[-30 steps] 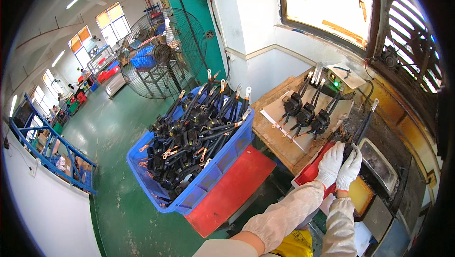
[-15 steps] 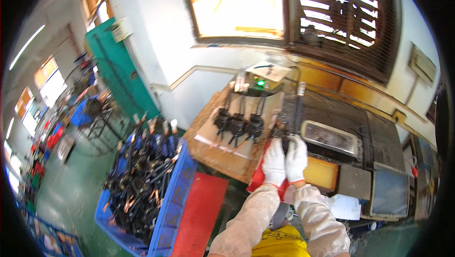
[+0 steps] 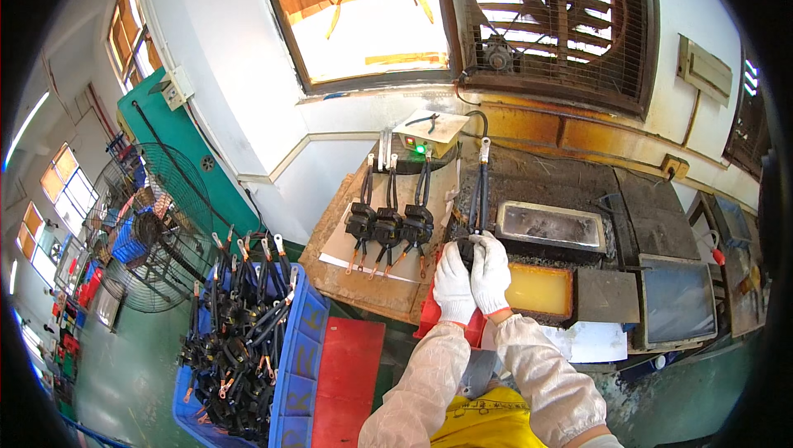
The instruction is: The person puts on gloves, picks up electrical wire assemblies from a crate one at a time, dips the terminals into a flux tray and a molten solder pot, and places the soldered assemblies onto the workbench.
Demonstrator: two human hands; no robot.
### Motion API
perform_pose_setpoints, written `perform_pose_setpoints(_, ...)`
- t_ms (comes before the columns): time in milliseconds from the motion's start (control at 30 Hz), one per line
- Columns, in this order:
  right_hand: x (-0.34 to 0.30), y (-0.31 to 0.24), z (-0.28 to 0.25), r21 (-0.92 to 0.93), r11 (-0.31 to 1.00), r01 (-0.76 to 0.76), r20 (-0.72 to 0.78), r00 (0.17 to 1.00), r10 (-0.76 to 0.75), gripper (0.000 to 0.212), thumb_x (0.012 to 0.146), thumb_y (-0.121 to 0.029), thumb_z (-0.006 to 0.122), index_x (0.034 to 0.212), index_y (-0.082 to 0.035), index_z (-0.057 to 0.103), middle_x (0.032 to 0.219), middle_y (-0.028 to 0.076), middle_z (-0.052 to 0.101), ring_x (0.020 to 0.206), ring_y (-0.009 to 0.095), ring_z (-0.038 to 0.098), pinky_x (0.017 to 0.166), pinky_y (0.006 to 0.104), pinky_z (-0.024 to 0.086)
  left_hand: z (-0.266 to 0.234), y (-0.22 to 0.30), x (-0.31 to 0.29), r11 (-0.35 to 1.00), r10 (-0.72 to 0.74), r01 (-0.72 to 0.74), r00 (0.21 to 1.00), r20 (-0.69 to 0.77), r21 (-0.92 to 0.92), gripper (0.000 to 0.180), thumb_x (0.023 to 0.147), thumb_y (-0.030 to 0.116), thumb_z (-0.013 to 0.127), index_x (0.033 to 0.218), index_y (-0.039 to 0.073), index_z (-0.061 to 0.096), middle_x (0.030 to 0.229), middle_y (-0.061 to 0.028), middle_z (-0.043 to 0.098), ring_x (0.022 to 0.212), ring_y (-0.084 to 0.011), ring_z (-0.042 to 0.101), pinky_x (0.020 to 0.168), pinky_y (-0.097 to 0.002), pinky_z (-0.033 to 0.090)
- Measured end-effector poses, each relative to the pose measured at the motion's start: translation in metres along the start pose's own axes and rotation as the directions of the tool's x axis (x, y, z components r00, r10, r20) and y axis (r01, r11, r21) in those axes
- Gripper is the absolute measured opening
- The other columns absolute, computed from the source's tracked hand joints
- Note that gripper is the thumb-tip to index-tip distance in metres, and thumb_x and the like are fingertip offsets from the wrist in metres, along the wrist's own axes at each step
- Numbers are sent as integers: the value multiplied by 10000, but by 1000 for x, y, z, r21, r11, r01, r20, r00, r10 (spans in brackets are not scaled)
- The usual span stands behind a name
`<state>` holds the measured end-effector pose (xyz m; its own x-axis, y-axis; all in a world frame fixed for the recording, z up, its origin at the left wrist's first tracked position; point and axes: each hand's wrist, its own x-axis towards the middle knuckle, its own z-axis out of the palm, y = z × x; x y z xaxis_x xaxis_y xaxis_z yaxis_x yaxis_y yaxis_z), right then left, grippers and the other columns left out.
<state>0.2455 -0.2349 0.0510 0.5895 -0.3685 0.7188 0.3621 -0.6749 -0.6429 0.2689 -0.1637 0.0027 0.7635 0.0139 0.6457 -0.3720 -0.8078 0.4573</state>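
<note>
My left hand point(image 3: 453, 284) and my right hand point(image 3: 491, 273), both in white gloves, are closed together around the dark lower body of a black cable assembly point(image 3: 479, 192). Its two cables point away from me and end in a metal lug at the top. Most of the body is hidden by my fingers. To the left, three similar assemblies point(image 3: 387, 227) lie side by side on brown cardboard, their bare copper ends toward me. Right of my hands are a rectangular metal-rimmed tray point(image 3: 551, 227) with a grey surface and a smaller tray of yellow liquid point(image 3: 538, 289).
A blue crate point(image 3: 299, 374) heaped with cable assemblies stands at the left beside a red board point(image 3: 349, 369). Behind the bench sits a box with a green light point(image 3: 434, 130). A red container point(image 3: 429, 313) is under my wrists; a caged fan point(image 3: 149, 229) stands far left.
The view has swung slightly, so the whole scene sits further left and looks sharper. Both hands keep their grip on the cable assembly, at about the same place over the bench.
</note>
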Motion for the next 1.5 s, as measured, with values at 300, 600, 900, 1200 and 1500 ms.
perform_pose_setpoints(300,-2,6,-1,-22,1000,-17,13,1000,17,195,967,-107,558,1127,-96,668,1174,141,664,1200,329,590,1043,429,440,2,4,-2,998,-1,3,1000,-19,61,465,951,189,548,1386,62,443,1354,-115,582,1125,-278,624,917,-398,536)
perform_pose_setpoints(600,-4,10,-2,-12,1000,-11,44,999,11,221,1001,-122,522,1175,-69,648,1234,169,640,1202,346,579,1058,429,432,2,3,-4,1000,-9,8,1000,13,22,545,957,273,536,1437,54,400,1378,-169,546,1202,-337,572,993,-454,485)
perform_pose_setpoints(900,-1,13,1,-25,999,-24,90,996,26,246,1029,-142,476,1188,-41,633,1242,183,633,1232,351,567,1082,426,417,0,5,-2,997,-35,34,999,9,76,499,967,205,499,1434,54,409,1397,-139,553,1241,-277,575,1005,-372,498)
perform_pose_setpoints(1200,-3,15,-1,-20,999,-44,80,996,46,235,1022,-111,485,1192,-40,630,1227,165,652,1229,342,576,1074,427,427,-4,7,-3,998,-22,20,999,27,63,515,962,196,503,1446,54,401,1395,-148,554,1245,-275,575,1006,-371,496)
perform_pose_setpoints(1500,-1,13,-3,-26,1000,-12,94,995,14,244,1022,-127,490,1207,-50,628,1246,190,633,1228,353,570,1082,431,421,-1,7,-2,996,-23,23,1000,-4,91,483,970,178,496,1432,57,426,1393,-146,561,1193,-274,604,968,-375,524)
